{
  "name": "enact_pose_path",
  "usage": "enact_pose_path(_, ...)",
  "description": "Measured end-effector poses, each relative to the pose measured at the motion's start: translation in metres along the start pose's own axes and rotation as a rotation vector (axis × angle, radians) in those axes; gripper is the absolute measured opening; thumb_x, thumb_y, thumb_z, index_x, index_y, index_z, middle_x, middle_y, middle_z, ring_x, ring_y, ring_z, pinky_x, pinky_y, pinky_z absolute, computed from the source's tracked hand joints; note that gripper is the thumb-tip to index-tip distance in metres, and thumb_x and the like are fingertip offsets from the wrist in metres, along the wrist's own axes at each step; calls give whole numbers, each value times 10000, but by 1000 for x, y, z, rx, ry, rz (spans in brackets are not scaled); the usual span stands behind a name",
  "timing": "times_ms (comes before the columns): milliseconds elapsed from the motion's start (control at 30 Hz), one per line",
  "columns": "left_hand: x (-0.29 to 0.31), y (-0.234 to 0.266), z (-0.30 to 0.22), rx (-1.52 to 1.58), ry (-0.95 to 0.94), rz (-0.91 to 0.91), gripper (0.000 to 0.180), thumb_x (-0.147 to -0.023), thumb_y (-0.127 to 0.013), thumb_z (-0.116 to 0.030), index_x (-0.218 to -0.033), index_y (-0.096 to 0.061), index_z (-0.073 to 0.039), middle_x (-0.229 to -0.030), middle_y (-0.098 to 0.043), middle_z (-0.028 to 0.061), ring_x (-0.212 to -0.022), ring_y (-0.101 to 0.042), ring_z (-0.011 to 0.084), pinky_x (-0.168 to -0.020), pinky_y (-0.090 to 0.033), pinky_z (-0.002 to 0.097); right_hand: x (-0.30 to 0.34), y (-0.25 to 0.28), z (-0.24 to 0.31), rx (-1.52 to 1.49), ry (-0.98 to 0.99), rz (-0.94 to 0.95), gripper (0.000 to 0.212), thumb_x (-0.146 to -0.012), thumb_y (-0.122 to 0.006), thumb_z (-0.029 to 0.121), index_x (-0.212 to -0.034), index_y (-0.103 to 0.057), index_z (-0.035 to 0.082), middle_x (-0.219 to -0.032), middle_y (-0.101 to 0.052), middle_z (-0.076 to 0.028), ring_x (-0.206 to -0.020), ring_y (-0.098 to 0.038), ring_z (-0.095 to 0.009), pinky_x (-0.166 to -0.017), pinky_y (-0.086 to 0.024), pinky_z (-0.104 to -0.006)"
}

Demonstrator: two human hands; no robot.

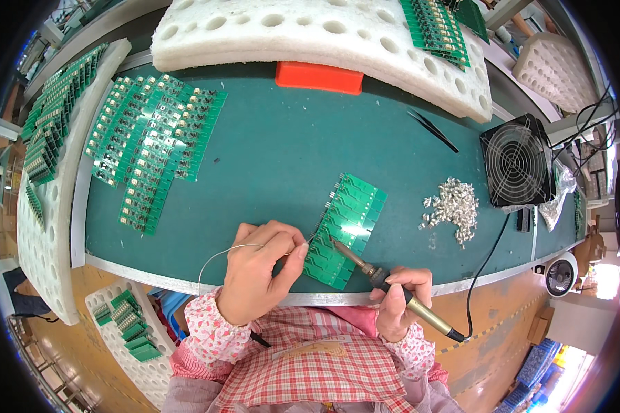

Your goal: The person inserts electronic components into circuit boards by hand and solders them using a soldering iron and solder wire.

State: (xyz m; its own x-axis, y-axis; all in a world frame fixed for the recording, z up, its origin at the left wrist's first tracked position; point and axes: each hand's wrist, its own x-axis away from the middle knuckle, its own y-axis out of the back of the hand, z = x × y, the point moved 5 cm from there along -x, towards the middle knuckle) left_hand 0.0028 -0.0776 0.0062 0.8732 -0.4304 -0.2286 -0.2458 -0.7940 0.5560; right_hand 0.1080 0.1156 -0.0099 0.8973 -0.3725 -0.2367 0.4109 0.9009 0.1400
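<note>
A green circuit board panel (362,196) lies on the green work mat (255,151), close to the table's front edge, with a row of pins along its left side. My right hand (403,296) is closed around the handle of a soldering iron (424,313), whose tip points at the left middle of the panel. Pinched in my left hand (263,268) is a thin solder wire (213,259) that curves back over the knuckles. The left fingertips are beside the pins, near the iron's tip; whether tip and wire touch is too small to tell.
Several populated boards (165,144) lie at the left. Right of the panel are a heap of small silvery parts (453,206), tweezers (432,131) and a black fan (519,162). A red bin (318,77) and white foam block (255,45) stand behind. The iron's cord (488,265) runs right.
</note>
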Motion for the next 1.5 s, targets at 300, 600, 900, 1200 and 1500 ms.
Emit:
enact_pose_path(300,12,2,-1,-50,-59,51,123,-802,-607,-57,-697,-551,-28,-880,-652,49,-726,-561,223,-747,-369,343,-1,0,3,-24,61,64,121,-876,-584,72,-938,-513,-3,-663,-603,-90,-529,-592,-117,-488,-467,-235)
enact_pose_path(600,9,1,-2,-65,-63,62,72,-776,-622,-50,-720,-577,-41,-894,-642,25,-729,-549,212,-744,-358,340,-5,-8,6,43,98,185,127,-909,-508,112,-926,-457,-3,-651,-539,-94,-484,-530,-107,-444,-434,-211)
enact_pose_path(900,6,-2,-3,-102,-78,44,111,-761,-643,-42,-698,-553,-52,-854,-627,14,-674,-528,202,-696,-343,341,-6,-10,8,89,87,183,100,-904,-504,84,-919,-467,-8,-658,-538,-80,-492,-554,-118,-454,-454,-214)
enact_pose_path(1200,5,-4,-2,-105,-70,39,109,-760,-646,-35,-698,-558,-54,-841,-625,15,-667,-526,203,-688,-340,338,-6,-10,7,158,164,254,150,-913,-536,121,-918,-459,-8,-615,-582,-95,-489,-556,-127,-465,-458,-244)
enact_pose_path(1500,3,-2,-4,-135,-81,26,143,-762,-659,-70,-677,-545,-67,-814,-597,4,-680,-529,193,-673,-335,341,-6,-10,8,80,204,171,142,-821,-650,63,-896,-541,12,-604,-588,-79,-452,-521,-133,-435,-398,-253)
